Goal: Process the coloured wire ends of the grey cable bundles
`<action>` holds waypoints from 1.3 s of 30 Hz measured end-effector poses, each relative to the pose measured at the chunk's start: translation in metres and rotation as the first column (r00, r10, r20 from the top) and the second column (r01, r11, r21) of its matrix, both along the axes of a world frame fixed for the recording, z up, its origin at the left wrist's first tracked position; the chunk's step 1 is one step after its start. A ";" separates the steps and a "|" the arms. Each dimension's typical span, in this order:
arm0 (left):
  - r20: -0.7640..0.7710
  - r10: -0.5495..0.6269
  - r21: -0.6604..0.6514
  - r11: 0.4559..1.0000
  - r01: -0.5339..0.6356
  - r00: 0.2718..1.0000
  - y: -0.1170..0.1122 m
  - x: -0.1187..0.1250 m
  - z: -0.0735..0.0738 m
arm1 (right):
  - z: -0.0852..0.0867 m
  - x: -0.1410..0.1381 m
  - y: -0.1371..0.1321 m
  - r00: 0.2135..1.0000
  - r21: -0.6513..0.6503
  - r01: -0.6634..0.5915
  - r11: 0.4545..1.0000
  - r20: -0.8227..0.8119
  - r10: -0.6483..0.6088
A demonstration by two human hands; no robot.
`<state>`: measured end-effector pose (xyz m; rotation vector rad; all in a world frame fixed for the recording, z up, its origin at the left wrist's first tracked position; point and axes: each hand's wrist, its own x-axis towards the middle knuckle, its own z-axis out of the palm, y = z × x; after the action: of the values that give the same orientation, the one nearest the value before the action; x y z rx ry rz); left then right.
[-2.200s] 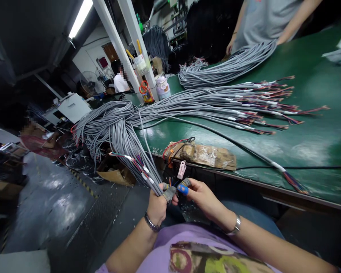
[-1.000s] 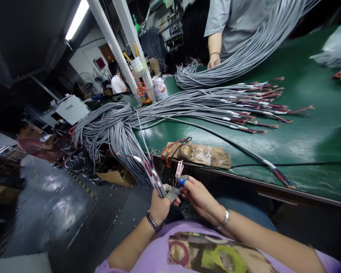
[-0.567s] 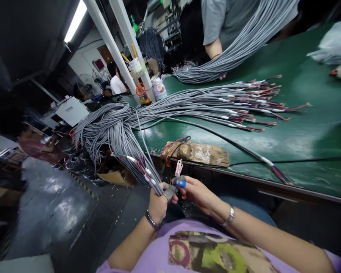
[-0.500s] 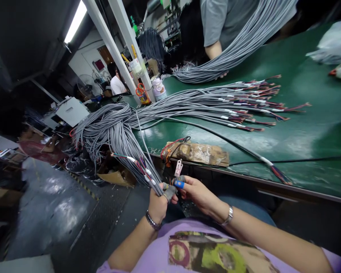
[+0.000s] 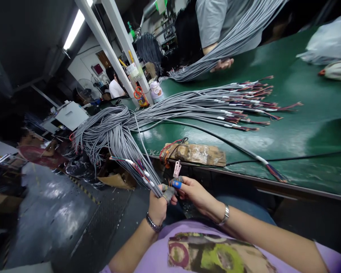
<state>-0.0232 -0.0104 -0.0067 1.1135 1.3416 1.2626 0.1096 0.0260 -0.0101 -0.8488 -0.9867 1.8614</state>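
Observation:
My left hand point(image 5: 159, 203) is closed around the ends of several grey cables point(image 5: 156, 188), its thumb and fingertips wrapped in worn grey tape. Close beside it, my right hand point(image 5: 191, 189) pinches at thin orange-copper wire ends point(image 5: 170, 182) that poke up between the two hands. Blue tape circles one of its fingers. The very tips of the wires are hidden by my fingers. From the left hand the cables run up to a big grey cable bundle point(image 5: 122, 136) hanging over the table edge. A few cables there show white sleeves and coloured cores point(image 5: 142, 170).
Along the green table point(image 5: 309, 125) lie stripped cable ends point(image 5: 250, 100) and one separate cable point(image 5: 264, 161). A wooden block point(image 5: 201, 153) and pink clip point(image 5: 177, 169) sit at the near edge. Across the table, a person's hand point(image 5: 223, 64) supports another cable bundle point(image 5: 230, 45).
The view has shifted slightly. The other person's bundle has moved left, and more of that person's hand shows beneath it. My hands stay close together, with only slight finger movement.

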 end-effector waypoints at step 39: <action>0.243 -0.285 -0.217 0.916 0.339 0.927 0.030 -0.008 0.017 | -0.008 -0.001 0.036 0.945 -0.133 0.014 0.991 -0.322 -0.057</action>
<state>-0.0312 0.0196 0.0107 0.9430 1.0817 0.9123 0.1089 0.0623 -0.0180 -0.6003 -0.6469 1.9715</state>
